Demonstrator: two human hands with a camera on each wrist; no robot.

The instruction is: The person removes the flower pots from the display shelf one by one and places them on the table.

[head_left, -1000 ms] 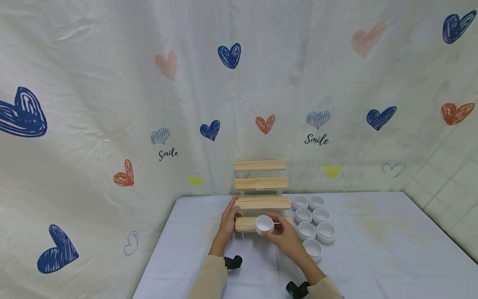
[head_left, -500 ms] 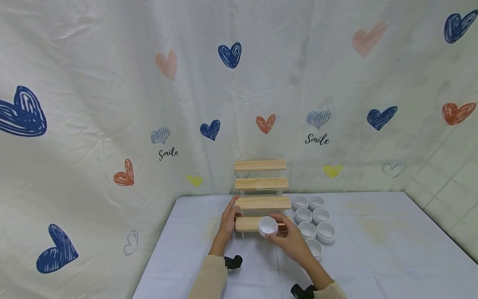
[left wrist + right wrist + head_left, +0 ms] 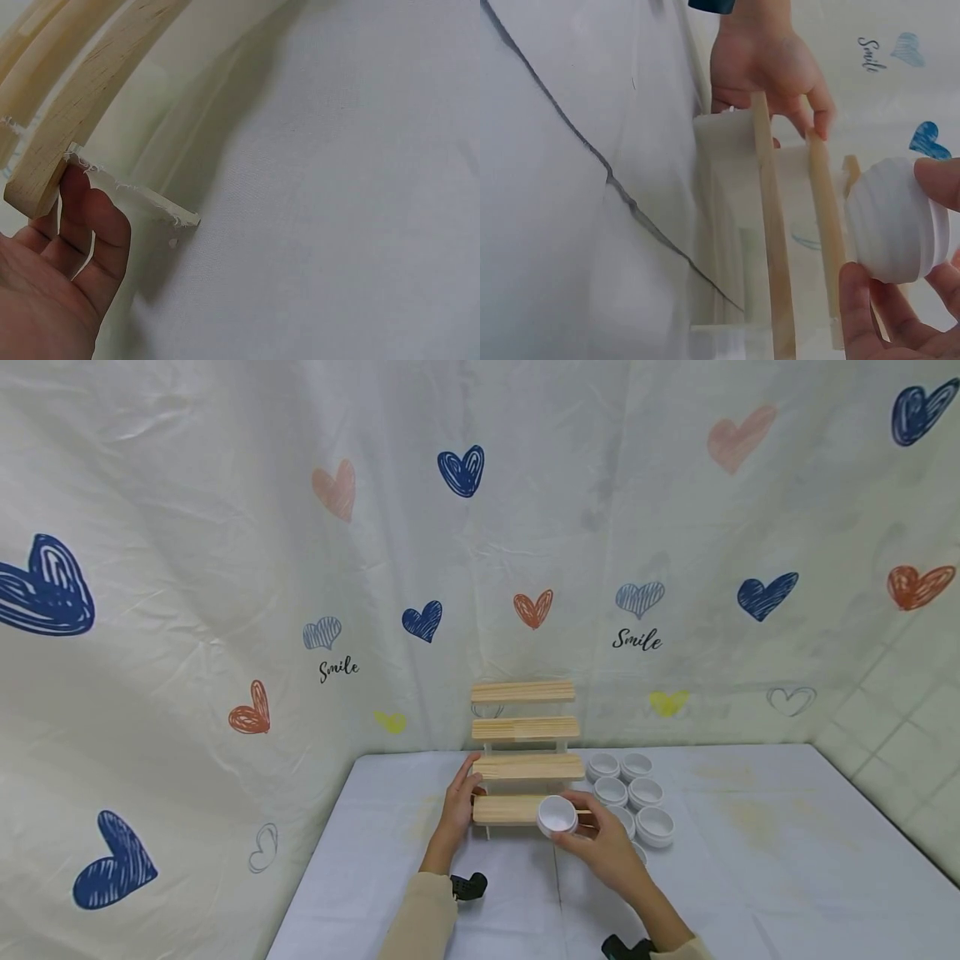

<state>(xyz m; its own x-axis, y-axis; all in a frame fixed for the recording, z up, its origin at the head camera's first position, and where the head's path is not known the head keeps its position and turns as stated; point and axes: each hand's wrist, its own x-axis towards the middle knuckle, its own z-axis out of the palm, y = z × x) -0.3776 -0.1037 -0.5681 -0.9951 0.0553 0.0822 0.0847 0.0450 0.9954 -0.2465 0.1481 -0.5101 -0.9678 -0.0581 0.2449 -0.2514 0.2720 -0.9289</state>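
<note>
Rightward along the lowest step goes the white cup since a second ago, gripped in your right hand at that step's right end. Six more white cups sit in two rows on the worktop, right of the four-step wooden rack. Your left hand rests relaxed against the rack's left side, fingers touching its edge.

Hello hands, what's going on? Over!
Left hand steadies the wooden step shelf. Right hand grips a white jar by the lowest step. Steps bare, path open.
</note>
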